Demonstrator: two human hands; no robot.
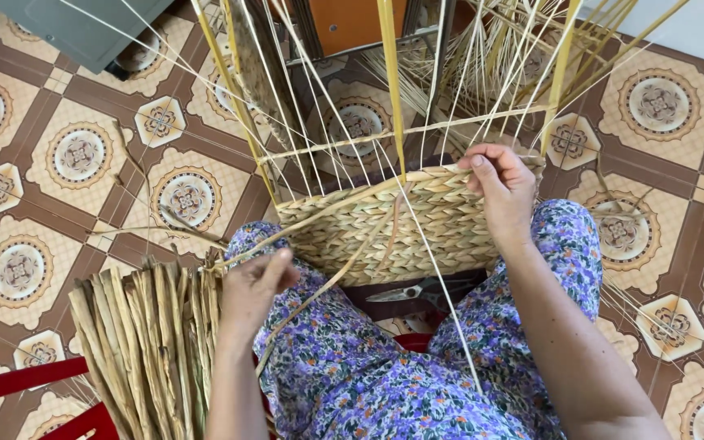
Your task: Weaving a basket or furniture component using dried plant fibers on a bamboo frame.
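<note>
Half-woven tan straw basket (401, 224), propped on lap for reach. Steadied at rim by right hand (500, 189), grip closed there. Flat dried strand (319, 218) pinched taut in left hand (253, 287).

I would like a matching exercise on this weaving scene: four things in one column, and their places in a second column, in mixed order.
Things:
1. left hand
2. right hand
3. scissors
4. bundle of dried strips

Places:
A. at the top edge of the woven basket
B. on the floor between the knees
C. pulling a single strand beside the left knee
D. lying beside the left arm

Pairs: 1-C, 2-A, 3-B, 4-D
</note>
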